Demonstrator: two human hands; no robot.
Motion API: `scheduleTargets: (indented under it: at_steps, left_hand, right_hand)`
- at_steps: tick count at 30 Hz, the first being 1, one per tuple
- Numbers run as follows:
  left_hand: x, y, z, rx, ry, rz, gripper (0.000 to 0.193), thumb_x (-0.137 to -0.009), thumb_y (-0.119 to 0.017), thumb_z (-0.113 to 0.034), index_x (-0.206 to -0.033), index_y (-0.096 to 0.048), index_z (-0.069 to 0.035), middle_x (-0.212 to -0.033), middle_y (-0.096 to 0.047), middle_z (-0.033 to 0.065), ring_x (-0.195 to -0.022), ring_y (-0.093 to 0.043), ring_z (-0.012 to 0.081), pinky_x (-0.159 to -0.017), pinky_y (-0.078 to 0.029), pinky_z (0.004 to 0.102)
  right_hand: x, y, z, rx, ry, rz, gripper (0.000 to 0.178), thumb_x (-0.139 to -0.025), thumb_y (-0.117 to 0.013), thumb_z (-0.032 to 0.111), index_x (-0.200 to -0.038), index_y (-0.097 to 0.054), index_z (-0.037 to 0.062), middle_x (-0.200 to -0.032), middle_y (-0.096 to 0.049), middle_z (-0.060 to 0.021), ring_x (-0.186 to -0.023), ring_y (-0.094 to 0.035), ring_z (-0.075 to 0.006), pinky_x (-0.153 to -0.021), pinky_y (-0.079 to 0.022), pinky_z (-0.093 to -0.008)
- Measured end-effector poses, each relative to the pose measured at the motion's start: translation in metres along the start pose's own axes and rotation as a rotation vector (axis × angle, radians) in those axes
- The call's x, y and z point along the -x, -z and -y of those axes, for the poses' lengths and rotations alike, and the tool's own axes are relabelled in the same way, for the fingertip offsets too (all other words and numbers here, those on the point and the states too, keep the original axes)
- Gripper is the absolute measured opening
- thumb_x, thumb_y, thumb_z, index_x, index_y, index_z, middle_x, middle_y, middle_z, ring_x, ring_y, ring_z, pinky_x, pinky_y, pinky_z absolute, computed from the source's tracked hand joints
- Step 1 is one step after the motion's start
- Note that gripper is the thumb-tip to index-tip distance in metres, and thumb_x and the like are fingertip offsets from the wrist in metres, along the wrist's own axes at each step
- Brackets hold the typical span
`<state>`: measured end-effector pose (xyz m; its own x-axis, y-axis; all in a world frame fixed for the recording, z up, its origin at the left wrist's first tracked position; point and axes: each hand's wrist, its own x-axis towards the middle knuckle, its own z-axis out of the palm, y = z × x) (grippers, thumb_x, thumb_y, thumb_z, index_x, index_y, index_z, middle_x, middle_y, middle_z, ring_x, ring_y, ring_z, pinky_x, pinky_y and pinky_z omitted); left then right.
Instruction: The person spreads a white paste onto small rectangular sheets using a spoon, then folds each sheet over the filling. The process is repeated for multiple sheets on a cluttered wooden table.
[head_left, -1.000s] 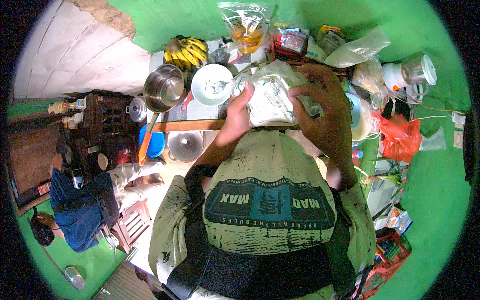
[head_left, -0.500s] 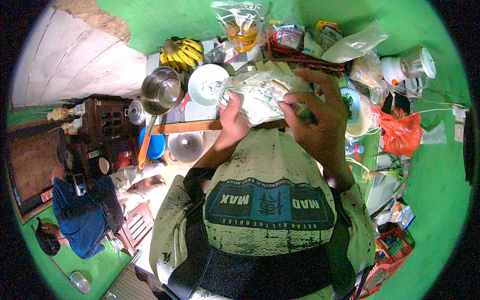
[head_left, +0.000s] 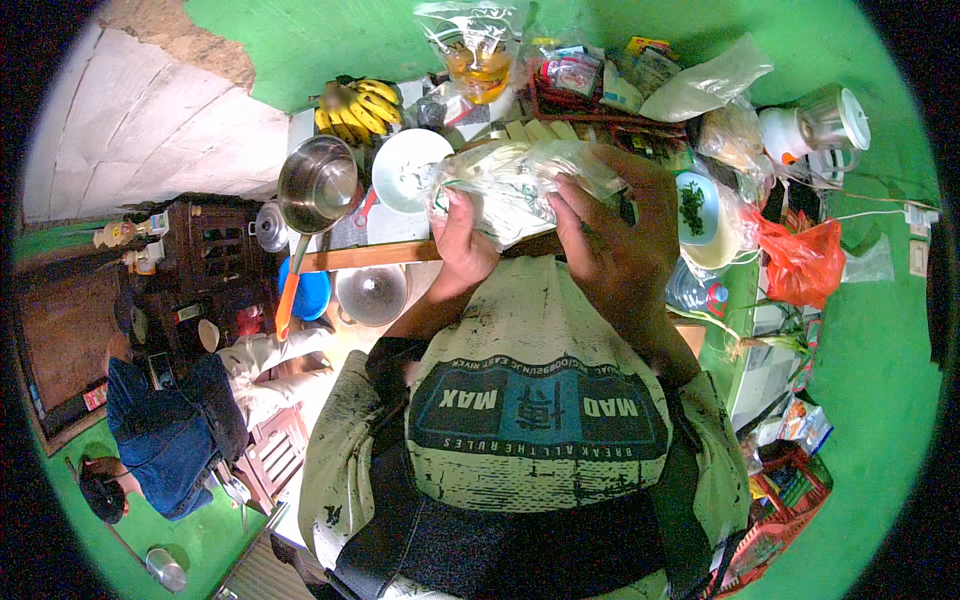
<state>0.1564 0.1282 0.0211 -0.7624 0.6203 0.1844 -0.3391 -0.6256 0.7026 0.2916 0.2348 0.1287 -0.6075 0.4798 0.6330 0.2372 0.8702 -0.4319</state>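
Both hands hold a clear plastic bag with pale, whitish contents and green print, close in front of my chest. My left hand grips its left side, thumb up against the plastic. The fingers of my right hand pinch the plastic at its right side. Just left of the bag stands a white bowl. A steel saucepan with an orange handle sits farther left. Right of my right hand is a light-blue dish with chopped green leaves in it. What the bag holds cannot be made out exactly.
Bananas and a bag with yellow-orange contents stand at the back. A blender and a red plastic bag are at right, near a plastic bottle. A blue basin is below left. Another person is at far left.
My right hand has shifted slightly left and down along the bag, and the bag has moved a little left. More of the dish with leaves and the bottle shows now.
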Motion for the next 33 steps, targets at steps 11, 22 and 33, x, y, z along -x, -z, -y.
scheduleTargets:
  at_steps: [11,22,33]
  left_hand:
    - [0.001,-0.008,0.000,0.021,0.012,-0.075,0.044,-0.111,-0.052,-0.027,-0.143,-0.050,0.004,-0.133,-0.064,0.0178,-0.121,-0.064,0.0271,-0.106,-0.050,0.0431]
    - [-0.007,-0.004,-0.004,-0.111,0.200,0.066,0.052,-0.110,-0.053,-0.032,-0.146,-0.049,0.005,-0.136,-0.064,0.0208,-0.124,-0.065,0.0289,-0.106,-0.052,0.0443]
    - [-0.014,0.008,0.027,0.061,0.844,-0.076,0.057,-0.110,-0.055,-0.039,-0.153,-0.046,-0.003,-0.144,-0.062,0.0153,-0.128,-0.063,0.0298,-0.109,-0.052,0.0457]
  right_hand:
    - [0.007,-0.008,-0.001,0.081,0.013,-0.077,0.038,-0.073,-0.090,0.007,-0.108,-0.079,0.0156,-0.136,-0.065,-0.0146,-0.116,-0.063,-0.0353,-0.092,-0.051,-0.0453]
    - [-0.004,-0.005,-0.025,-0.191,-0.142,0.094,0.026,-0.074,-0.089,0.012,-0.094,-0.072,0.0115,-0.136,-0.064,-0.0161,-0.125,-0.060,-0.0381,-0.102,-0.049,-0.0469]
    - [0.032,-0.023,-0.089,-0.321,-0.348,0.294,0.021,-0.084,-0.085,0.016,-0.093,-0.070,0.0053,-0.119,-0.072,-0.0146,-0.109,-0.069,-0.0299,-0.094,-0.055,-0.0400]
